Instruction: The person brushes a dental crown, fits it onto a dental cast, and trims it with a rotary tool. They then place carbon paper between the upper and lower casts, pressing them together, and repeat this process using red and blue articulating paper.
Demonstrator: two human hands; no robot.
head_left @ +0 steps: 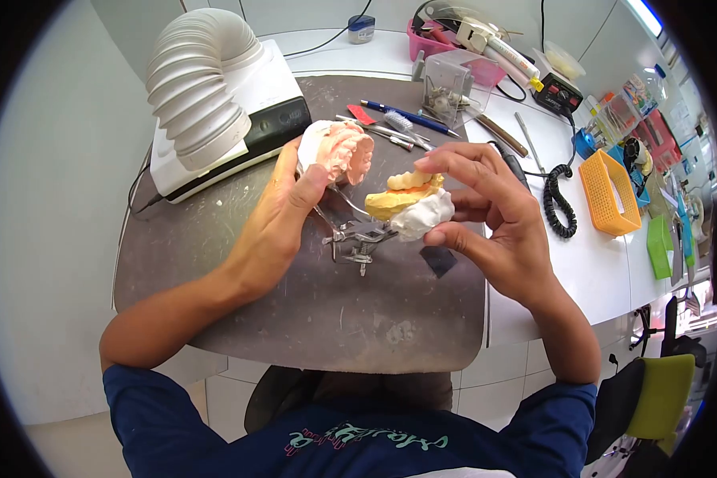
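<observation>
Item: hinged metal articulator (357,237) carrying two dental casts, opened wide and raised just above the middle of the grey bench (311,311). The left hand (275,227) is gripping the pink upper cast (338,151) on its white base, thumb pressing at the side, tilting it back toward the far left of the bench. The right hand (494,215) is closing around the yellow lower cast (402,195) and its white plaster base (424,215), thumb beneath, index finger resting on the tooth row. Status, as a judgement: both casts are already mounted on the frame, teeth are already standing on both, and the work is sitting at an inspecting or adjusting stage; nothing shows it finished, and closing the two halves together looks still to be done. Surroundings: a white ribbed extraction hose (195,80) and its box are lying at the far left corner; hand instruments (390,127) and a clear bur box (450,84) are lying along the far edge; a pink tray (454,48) and an orange basket (609,195) are standing off to the right.
</observation>
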